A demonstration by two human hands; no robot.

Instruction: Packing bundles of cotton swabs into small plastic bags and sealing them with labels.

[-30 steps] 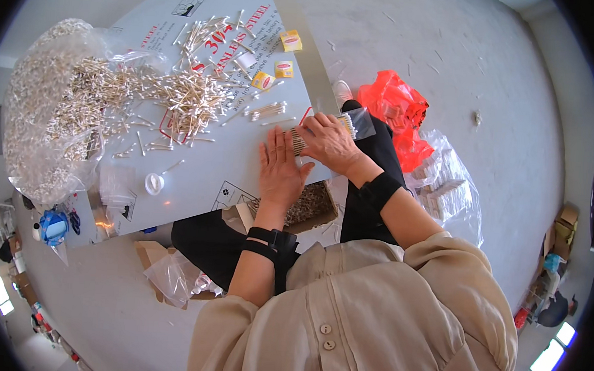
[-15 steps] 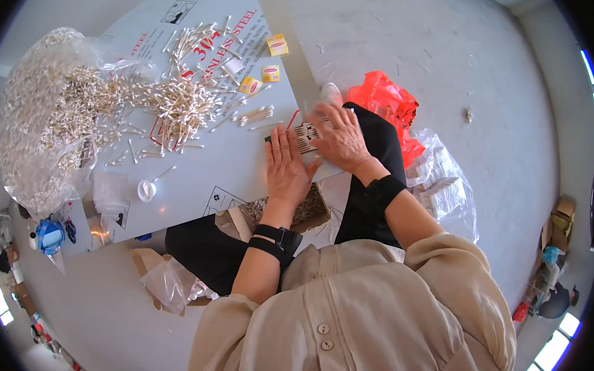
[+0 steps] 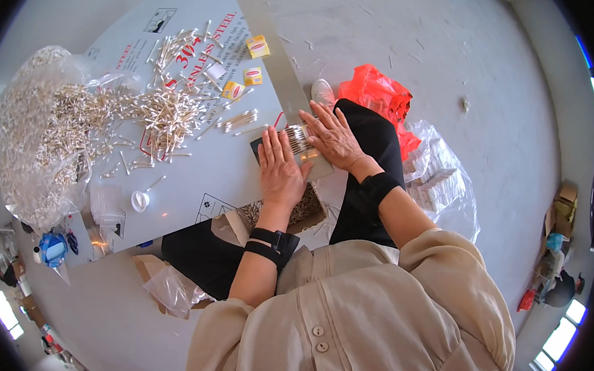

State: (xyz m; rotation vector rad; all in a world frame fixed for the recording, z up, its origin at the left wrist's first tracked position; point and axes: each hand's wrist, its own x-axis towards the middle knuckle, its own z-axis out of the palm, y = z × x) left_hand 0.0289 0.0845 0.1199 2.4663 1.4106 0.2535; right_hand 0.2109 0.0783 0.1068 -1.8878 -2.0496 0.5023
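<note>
A row of cotton swabs [image 3: 299, 139] lies side by side near the table's right edge, between my two hands. My left hand [image 3: 281, 171] rests flat along the row's left side, its fingers stretched out. At the right side, my right hand [image 3: 335, 140] lies with its fingers spread, the fingertips by the swab ends. Part of a dark flat piece [image 3: 256, 146] shows left of my left fingertips; the rest is hidden. A small bundle of swabs [image 3: 238, 120] lies to the left, beyond which spreads a big loose heap of swabs [image 3: 168, 120].
A large clear bag of swabs [image 3: 35, 129] stands at the left. Small yellow packets [image 3: 253, 76] and a round white tub [image 3: 139, 201] are on the table [image 3: 173, 212]. Below my left hand is an open cardboard box [image 3: 312, 213]. A red bag [image 3: 374, 91] and a clear bag of white packs [image 3: 440, 187] lie rightward.
My right hand, blurred before, has drawn back a little off the swab row, so more of the row shows. My left hand stays beside it. The whole view has shifted slightly.
</note>
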